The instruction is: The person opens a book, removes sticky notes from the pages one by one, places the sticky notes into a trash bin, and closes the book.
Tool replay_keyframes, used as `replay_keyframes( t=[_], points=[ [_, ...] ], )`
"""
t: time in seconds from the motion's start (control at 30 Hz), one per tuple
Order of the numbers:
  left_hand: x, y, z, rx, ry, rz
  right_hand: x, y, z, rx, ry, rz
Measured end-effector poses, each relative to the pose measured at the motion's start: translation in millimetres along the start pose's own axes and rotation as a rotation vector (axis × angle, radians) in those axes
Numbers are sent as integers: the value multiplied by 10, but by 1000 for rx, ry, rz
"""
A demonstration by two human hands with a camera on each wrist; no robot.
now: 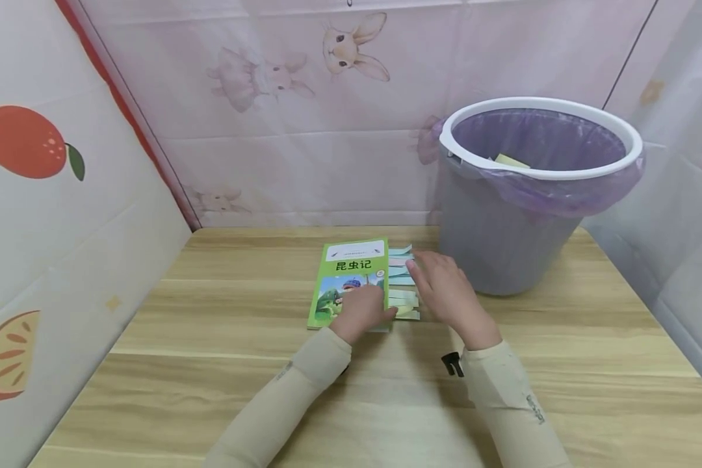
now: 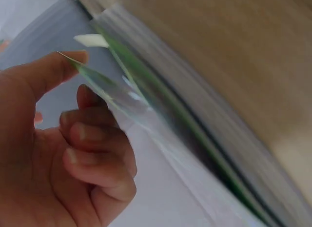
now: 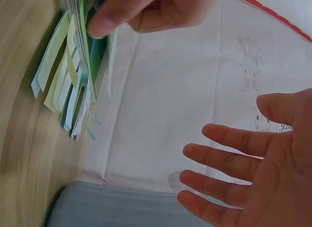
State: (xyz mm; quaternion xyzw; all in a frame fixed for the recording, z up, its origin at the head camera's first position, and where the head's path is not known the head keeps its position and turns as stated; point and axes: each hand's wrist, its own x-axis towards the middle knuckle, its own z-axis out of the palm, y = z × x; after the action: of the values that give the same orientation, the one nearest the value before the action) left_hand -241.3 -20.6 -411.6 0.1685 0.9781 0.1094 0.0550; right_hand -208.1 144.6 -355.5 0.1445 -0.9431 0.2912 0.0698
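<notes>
A green children's book (image 1: 351, 250) with Chinese characters on its cover lies on the wooden table. Pastel sticky tabs (image 1: 402, 299) stick out of its right side in several colours. At the book's lower right corner, my left hand (image 1: 363, 309) holds the edge of the front cover (image 2: 105, 85), thumb at the corner and the other fingers curled. The cover stands slightly raised from the pages. My right hand (image 1: 449, 292) hovers just right of the tabs, its fingers spread and holding nothing in the right wrist view.
A grey bin (image 1: 497, 234) with a white rim and a purple liner stands behind my right hand, with yellowish paper (image 1: 511, 161) inside. Printed cloth walls (image 1: 304, 175) enclose the table (image 1: 210, 390) at the back and sides.
</notes>
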Motion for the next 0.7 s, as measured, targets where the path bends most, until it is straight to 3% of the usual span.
replay_keyframes(
  t=[0.3, 0.7],
  points=[
    [56, 64, 82, 108, -22, -35, -3, -9, 0, 4, -16, -3],
    [42, 66, 82, 95, -41, -4, 1, -6, -4, -4, -47, -1]
  ],
)
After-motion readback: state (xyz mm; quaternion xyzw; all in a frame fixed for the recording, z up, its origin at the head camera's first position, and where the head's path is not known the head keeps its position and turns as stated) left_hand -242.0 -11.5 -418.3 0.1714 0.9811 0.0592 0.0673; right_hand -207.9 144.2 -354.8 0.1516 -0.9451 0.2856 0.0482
